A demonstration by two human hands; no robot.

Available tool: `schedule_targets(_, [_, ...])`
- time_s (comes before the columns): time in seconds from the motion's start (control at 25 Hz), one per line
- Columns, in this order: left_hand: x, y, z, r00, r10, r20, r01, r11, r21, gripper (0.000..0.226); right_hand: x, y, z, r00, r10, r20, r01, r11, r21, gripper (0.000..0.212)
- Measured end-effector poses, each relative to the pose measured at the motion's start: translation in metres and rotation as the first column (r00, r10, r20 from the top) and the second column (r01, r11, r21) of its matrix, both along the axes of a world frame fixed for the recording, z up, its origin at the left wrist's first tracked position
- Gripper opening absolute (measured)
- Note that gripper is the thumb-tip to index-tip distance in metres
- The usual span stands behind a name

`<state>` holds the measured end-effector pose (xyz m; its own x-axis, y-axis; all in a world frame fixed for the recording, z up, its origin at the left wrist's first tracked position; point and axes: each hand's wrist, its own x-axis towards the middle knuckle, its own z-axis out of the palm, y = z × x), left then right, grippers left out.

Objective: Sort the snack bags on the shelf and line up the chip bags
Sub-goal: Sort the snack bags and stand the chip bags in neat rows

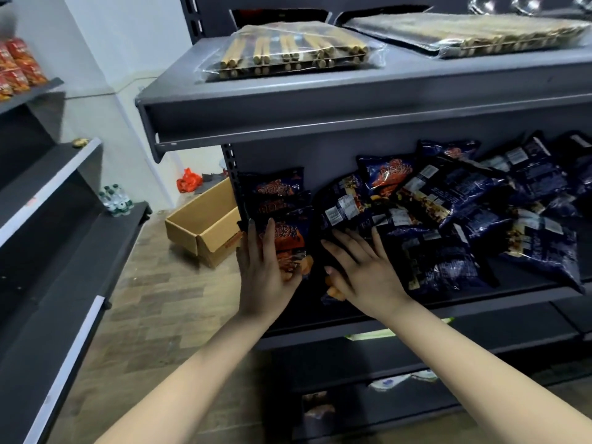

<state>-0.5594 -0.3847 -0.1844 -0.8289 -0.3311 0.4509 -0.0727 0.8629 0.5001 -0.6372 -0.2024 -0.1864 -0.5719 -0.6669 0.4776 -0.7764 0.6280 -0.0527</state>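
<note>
Dark blue chip bags with orange print (282, 213) stand in a row at the left end of the middle shelf (480, 302). My left hand (266, 270) lies flat with straight fingers against the left side and front of the nearest bag in that row. My right hand (362, 270) rests flat, fingers spread, on a dark bag to the right of it; part of an orange print shows under its thumb. A loose heap of dark blue snack bags (464, 213) covers the shelf's right part, some face down with white labels showing.
The upper shelf (288, 100) juts out above the hands and holds clear packs of chopsticks (288, 52). An open cardboard box (205, 225) and water bottles (115, 200) sit on the floor at left. A second shelf unit (57, 238) stands at far left.
</note>
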Motion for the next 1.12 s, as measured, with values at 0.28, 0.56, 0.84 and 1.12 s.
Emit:
schedule_targets(0.28, [-0.049,0.060,0.024,0.980,-0.193,-0.051,0.189,0.980,-0.068,0.081,-0.013,0.062,0.011,0.980,-0.191,0.052,0.192,0.981,-0.021,0.056])
schedule_targets(0.56, [-0.134,0.147,0.050,0.938,-0.334,-0.089,0.317,0.935,-0.161,0.077,-0.064,0.147,0.031,0.938,-0.335,0.087,0.335,0.942,0.013,0.053])
schedule_targets(0.84, [-0.199,0.222,0.045,0.946,-0.296,0.129,0.310,0.945,-0.103,0.098,-0.122,0.211,0.054,0.935,-0.331,0.124,0.327,0.944,0.051,0.060])
schedule_targets(1.12, [-0.217,0.251,0.030,0.954,-0.211,0.212,0.241,0.962,-0.129,0.095,-0.135,0.240,0.041,0.945,-0.261,0.194,0.223,0.955,0.197,0.065])
